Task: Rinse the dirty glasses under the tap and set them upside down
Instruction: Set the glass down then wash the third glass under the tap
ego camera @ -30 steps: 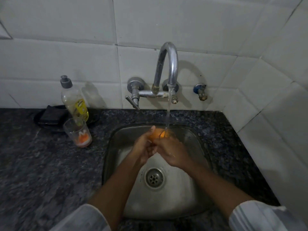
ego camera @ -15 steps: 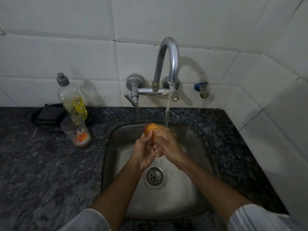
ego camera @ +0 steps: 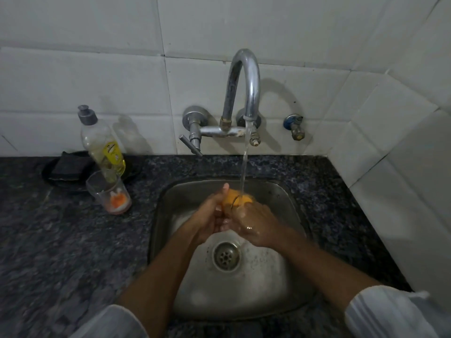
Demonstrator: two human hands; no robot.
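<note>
A clear glass with orange residue [ego camera: 235,200] is held over the steel sink [ego camera: 290,203], right under the running stream from the chrome tap [ego camera: 246,81]. My left hand [ego camera: 207,219] grips its left side with the thumb up along the rim. My right hand [ego camera: 256,223] wraps its right side, wet and covering most of the glass. A second dirty glass [ego camera: 109,192] stands upright on the dark granite counter [ego camera: 61,240] left of the sink, orange dregs at its bottom.
A dish soap bottle [ego camera: 102,145] stands behind the second glass, beside a black dish holding a dark scrub pad [ego camera: 66,168]. A small blue-capped valve [ego camera: 295,128] sticks out of the tiled wall right of the tap. The sink drain [ego camera: 226,256] lies below my hands.
Both hands stay on the glass under the stream and have turned it slightly. My left thumb now points up beside the rim. The view has shifted a little.
</note>
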